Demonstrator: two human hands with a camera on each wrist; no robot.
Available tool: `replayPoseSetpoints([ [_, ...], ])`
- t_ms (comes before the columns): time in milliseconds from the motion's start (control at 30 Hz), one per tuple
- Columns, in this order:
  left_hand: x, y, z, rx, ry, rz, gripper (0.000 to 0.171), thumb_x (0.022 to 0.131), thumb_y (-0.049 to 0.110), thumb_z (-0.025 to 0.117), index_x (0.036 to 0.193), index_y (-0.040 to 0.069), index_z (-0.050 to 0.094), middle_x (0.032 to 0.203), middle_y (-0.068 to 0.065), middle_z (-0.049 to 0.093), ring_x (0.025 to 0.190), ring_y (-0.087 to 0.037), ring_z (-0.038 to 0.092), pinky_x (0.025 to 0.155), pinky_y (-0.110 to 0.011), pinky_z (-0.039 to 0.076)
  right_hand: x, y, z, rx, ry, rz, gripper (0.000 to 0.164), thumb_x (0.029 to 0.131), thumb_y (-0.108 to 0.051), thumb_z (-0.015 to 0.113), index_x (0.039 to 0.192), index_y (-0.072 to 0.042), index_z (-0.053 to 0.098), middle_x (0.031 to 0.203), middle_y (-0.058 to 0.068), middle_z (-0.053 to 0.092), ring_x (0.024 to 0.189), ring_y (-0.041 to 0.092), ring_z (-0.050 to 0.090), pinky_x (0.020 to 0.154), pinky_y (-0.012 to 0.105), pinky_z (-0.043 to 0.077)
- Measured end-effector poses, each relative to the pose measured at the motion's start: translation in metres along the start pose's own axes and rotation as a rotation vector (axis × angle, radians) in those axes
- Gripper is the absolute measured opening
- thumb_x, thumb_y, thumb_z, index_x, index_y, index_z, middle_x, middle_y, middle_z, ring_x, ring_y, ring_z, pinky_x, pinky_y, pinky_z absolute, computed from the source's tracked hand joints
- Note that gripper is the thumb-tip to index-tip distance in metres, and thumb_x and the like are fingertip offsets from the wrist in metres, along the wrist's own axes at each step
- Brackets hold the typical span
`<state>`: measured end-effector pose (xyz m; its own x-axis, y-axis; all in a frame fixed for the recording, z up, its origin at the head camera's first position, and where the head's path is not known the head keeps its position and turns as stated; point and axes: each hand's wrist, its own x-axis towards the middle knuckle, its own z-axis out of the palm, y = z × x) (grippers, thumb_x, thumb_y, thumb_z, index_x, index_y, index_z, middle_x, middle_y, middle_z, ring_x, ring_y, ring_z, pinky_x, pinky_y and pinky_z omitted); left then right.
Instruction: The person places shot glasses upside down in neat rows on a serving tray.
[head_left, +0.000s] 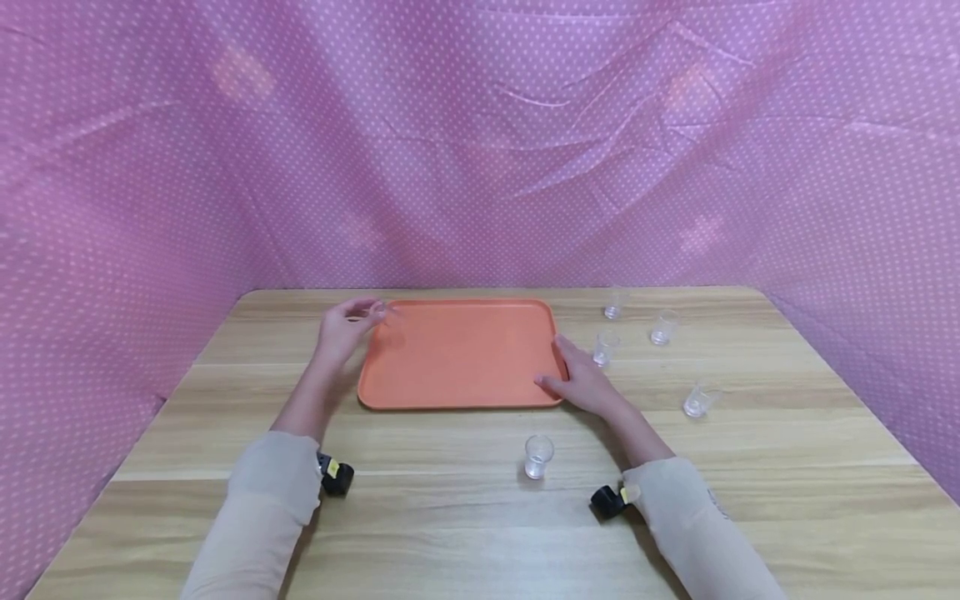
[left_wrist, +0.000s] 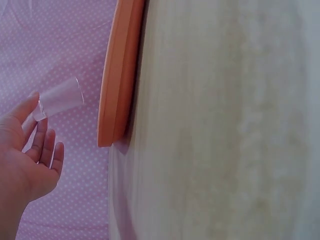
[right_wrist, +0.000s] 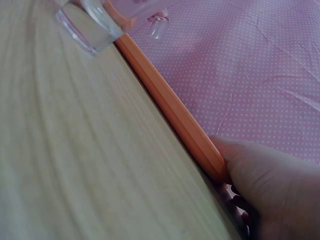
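Wooden table (head_left: 420, 517), pink dotted cloth (head_left: 450, 167) behind. Orange tray (head_left: 461, 354): right edge gripped by right hand (head_left: 585, 382). Clear cup (left_wrist: 61, 98): at tray's far-left corner, one end pinched by left hand (head_left: 345, 331); advisable: light pinch, tray braced.

Six glasses: five table glasses (head_left: 613, 312) (head_left: 663, 329) (head_left: 603, 352) (head_left: 698, 403) (head_left: 536, 463), one held glass (left_wrist: 61, 99). One tray (head_left: 465, 354), one table (head_left: 435, 525). Two hands: one left hand (head_left: 343, 333), one right hand (head_left: 588, 385). Two sleeves (head_left: 273, 483) (head_left: 686, 508), two wrist cameras (head_left: 339, 480) (head_left: 606, 503).

Curtained booth, room type unclear: pink polka-dot fabric (head_left: 480, 167) hangs behind and on both sides of a wood-grain table (head_left: 420, 517).
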<state>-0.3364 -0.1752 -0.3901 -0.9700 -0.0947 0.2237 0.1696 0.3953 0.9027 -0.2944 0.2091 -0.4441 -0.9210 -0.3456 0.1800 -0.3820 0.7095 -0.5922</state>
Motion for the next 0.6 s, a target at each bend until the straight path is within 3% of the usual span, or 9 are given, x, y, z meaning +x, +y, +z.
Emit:
replayPoseSetpoints([
  [267, 0.0013, 0.0017, 0.0065, -0.056, -0.06, -0.033, 0.04, 0.084, 0.019, 0.068, 0.117, -0.001, 0.059, 0.106, -0.016, 0.059, 0.092, -0.02, 0.049, 0.08, -0.033, 0.045, 0.0005, 0.0, 0.0014, 0.001, 0.001, 0.005, 0.085, 0.084, -0.038, 0.063, 0.142, 0.007, 0.02, 0.147, 0.021, 0.019, 0.133, 0.036, 0.018, 0.107, 0.047, 0.015],
  [533, -0.0001, -0.0023, 0.0067, -0.057, -0.103, 0.081, 0.035, 0.083, 0.018, 0.07, 0.111, -0.002, 0.063, 0.096, -0.009, 0.063, 0.089, -0.019, 0.049, 0.076, -0.028, 0.042, -0.0001, -0.0002, 0.0009, 0.002, 0.002, 0.008, 0.085, 0.084, -0.038, 0.063, 0.142, 0.007, 0.019, 0.147, 0.022, 0.019, 0.133, 0.037, 0.018, 0.107, 0.047, 0.014],
  [600, 0.0003, -0.0035, 0.0068, -0.06, -0.105, 0.066, 0.035, 0.083, 0.016, 0.069, 0.112, -0.003, 0.062, 0.098, -0.011, 0.063, 0.09, -0.02, 0.049, 0.077, -0.028, 0.042, -0.0002, -0.0005, 0.0007, 0.0, 0.0, 0.01, 0.085, 0.084, -0.037, 0.063, 0.142, 0.007, 0.019, 0.147, 0.022, 0.019, 0.132, 0.037, 0.018, 0.107, 0.047, 0.014],
])
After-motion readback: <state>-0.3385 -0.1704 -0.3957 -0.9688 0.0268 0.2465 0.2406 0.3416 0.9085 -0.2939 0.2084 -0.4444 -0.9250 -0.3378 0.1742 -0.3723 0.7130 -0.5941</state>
